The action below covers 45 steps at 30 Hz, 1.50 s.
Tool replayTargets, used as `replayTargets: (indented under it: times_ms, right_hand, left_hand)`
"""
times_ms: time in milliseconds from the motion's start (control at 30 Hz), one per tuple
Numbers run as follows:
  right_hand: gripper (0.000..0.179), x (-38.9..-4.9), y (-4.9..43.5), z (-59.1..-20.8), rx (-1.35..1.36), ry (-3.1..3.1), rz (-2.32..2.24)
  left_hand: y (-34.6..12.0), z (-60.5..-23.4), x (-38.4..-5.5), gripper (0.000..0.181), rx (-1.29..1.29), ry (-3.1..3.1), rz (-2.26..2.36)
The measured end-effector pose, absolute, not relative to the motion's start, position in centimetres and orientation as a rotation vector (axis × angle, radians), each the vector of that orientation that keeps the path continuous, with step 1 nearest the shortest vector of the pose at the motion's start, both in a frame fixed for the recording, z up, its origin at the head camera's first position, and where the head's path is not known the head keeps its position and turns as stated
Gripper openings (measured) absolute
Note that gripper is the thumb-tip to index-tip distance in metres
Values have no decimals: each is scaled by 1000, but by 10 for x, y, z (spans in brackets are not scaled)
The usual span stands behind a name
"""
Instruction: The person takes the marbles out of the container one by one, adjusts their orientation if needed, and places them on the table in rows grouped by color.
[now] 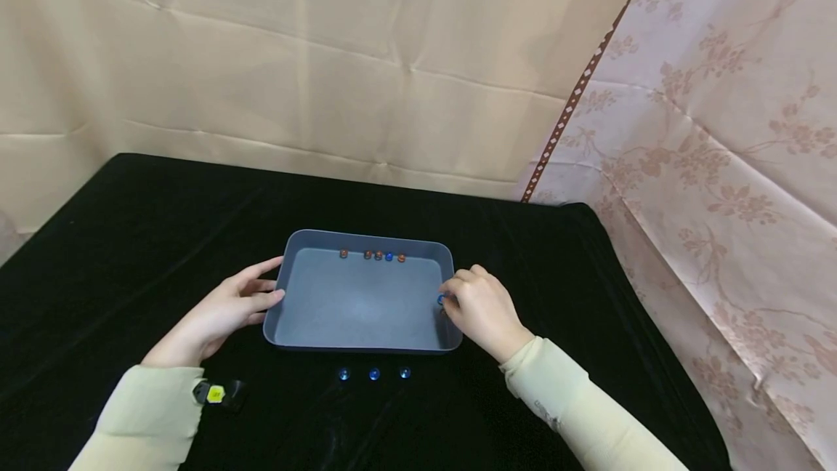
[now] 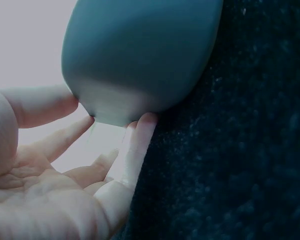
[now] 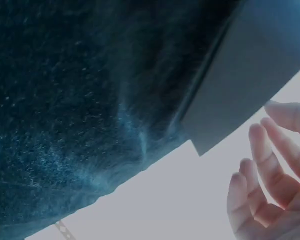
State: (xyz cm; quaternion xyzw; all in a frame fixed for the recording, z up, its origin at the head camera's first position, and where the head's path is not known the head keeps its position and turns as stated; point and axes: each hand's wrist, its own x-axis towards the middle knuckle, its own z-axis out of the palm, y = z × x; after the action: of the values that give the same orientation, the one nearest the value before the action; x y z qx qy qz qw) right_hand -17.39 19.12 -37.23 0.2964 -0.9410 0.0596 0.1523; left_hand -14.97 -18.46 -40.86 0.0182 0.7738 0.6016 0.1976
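Note:
A shallow blue-grey tray (image 1: 360, 318) rests on the black cloth. At its left end my left hand (image 1: 225, 311) touches the outer wall with spread, fairly straight fingertips; the left wrist view shows these fingers (image 2: 135, 135) against the tray wall (image 2: 140, 60). Over the tray's right end, my right hand (image 1: 482, 309) pinches a blue marble (image 1: 441, 299) between thumb and fingers. A brownish marble (image 1: 442, 312) peeks out just below those fingertips, partly hidden. In the right wrist view the right hand (image 3: 272, 182) shows beside the tray (image 3: 240, 80), and the marble is out of sight.
Along the tray's far wall lie several brown-orange marbles (image 1: 368, 254) with a blue marble (image 1: 389, 256) among them. Three blue glass marbles (image 1: 374, 374) sit in a row on the black cloth (image 1: 294, 420) in front of the tray. Cream and floral curtains (image 1: 719, 166) hang behind and at right.

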Motion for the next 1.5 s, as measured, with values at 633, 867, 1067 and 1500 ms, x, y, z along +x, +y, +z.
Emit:
replayTargets:
  times_ms: [633, 867, 1067, 1500]
  right_hand:
    - [15, -190, 185, -386, 773, -2794, -224]
    - [15, -190, 184, -391, 759, -2747, -243]
    - [15, -190, 183, -394, 743, -2733, -243]
    - [13, -190, 185, -398, 730, -2737, -239]
  left_hand:
    - [-185, -409, -149, 71, 55, 2174, 1686]
    - [-185, -410, -149, 71, 58, 2163, 1691]
    - [-186, -410, -149, 71, 59, 2155, 1701]
    - [-185, -409, -149, 71, 57, 2156, 1694]
